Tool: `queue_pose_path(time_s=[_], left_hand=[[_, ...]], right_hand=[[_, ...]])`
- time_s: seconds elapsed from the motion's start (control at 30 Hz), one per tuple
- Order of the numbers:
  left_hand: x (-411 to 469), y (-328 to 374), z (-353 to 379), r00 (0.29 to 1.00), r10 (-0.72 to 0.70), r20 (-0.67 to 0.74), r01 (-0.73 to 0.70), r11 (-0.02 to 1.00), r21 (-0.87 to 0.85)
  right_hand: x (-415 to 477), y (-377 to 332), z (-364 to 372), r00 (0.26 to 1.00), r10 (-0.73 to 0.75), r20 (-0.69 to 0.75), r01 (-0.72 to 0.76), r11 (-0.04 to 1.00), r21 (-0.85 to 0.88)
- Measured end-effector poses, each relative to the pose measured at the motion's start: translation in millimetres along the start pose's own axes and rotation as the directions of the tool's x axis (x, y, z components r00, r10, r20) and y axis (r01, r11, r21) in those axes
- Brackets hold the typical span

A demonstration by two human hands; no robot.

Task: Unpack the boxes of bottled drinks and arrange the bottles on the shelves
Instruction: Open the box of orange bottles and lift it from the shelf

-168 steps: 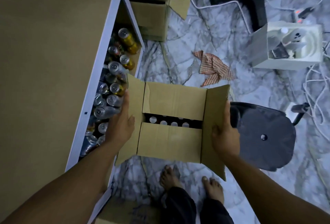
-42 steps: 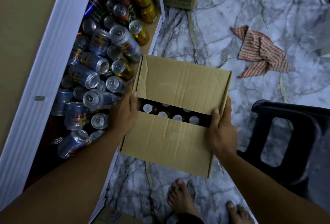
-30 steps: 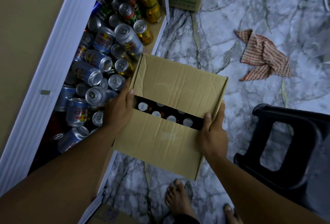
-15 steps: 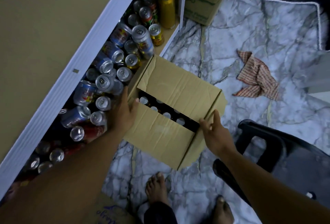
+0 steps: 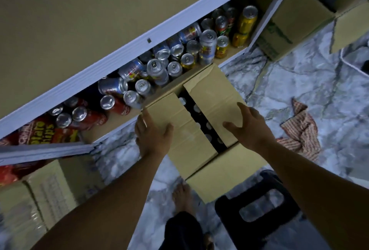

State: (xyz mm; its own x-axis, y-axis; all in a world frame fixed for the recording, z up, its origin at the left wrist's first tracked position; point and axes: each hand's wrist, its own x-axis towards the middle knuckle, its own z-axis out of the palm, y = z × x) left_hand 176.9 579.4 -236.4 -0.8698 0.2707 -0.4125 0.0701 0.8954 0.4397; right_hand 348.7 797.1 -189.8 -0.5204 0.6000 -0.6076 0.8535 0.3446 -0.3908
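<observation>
Stocking stop: a brown corrugated cardboard box [image 5: 185,140] of drinks appears set down on the grey-veined marble floor [image 5: 299,82]. Its far corner is pushed up to the white-edged low shelf [image 5: 119,57], seemingly close enough for its contents to go straight across. The person's left hand [image 5: 152,136] lies spread on the near flap by the box's corner. The right hand [image 5: 249,128] rests on the other flap, thumb pointing at the gap. Neither grip is closed on anything; the loose fingers look to be steadying the box before the flaps are folded back. Between the flaps a dark slot shows the pale caps of the bottles [image 5: 196,108], all inside the box and none on the shelf. That shelf is crowded with silver, gold and red drink cans [image 5: 155,68], many tipped over, beside a red potato-chip bag [image 5: 40,132], so room may be tight. A black plastic stool [image 5: 255,213] stands just beside the box; a striped cloth [image 5: 299,130] lies nearby.
</observation>
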Motion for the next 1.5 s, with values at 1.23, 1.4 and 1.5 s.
queue_pose_path(time_s=[1.23,1.4,1.5], left_hand=[[1.0,36.0,-1.5,0.914,0.342,-0.218,-0.388,0.894,-0.226],[-19.7,39.4,-12.1,0.952,0.259,-0.164,-0.293,0.925,-0.241],[-35.4,49.2,-18.9,0.987,0.155,-0.04,-0.16,0.951,-0.263]], right_hand=[[39.5,-43.6,-14.5,0.866,-0.484,0.125,0.492,0.87,-0.038],[27.0,-49.5,-26.4,0.902,-0.418,0.106,0.428,0.899,-0.095],[21.2,-47.9,-36.8,0.916,-0.384,0.114,0.396,0.911,-0.116]])
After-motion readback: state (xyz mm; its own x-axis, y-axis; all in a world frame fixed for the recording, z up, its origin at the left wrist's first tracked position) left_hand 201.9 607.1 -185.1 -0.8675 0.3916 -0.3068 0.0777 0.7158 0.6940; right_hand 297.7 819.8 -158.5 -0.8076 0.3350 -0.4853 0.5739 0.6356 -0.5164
